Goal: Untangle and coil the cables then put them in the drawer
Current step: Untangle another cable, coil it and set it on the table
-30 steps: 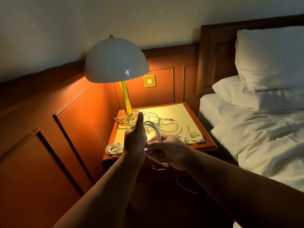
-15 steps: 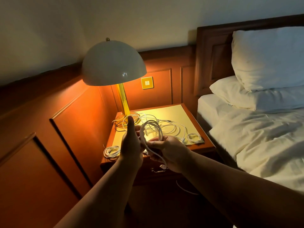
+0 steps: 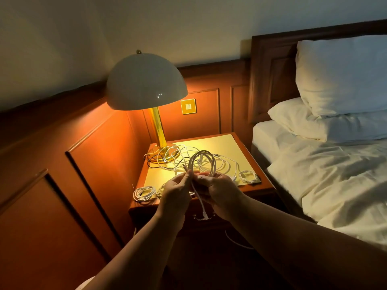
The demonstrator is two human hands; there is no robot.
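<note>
Glossy lamp shade [image 3: 146, 84], polished brass stem [image 3: 158, 128], varnished wood nightstand [image 3: 254, 186], matt cloth pillows [image 3: 339, 76].

Two hands are up in front of the nightstand [image 3: 247, 188], the left hand [image 3: 176, 193] and the right hand [image 3: 217, 190], with one looped white cable [image 3: 202, 162] between them. On the top I count two finished coils, one at the front left corner [image 3: 144, 193] and one at the right edge [image 3: 248, 176], plus one tangled heap of cables [image 3: 182, 156] whose strands I cannot count. There is one lamp [image 3: 146, 82], one wall switch plate [image 3: 188, 106], and two pillows on the bed, the upper pillow [image 3: 343, 74] and the lower pillow [image 3: 310, 122].
</note>
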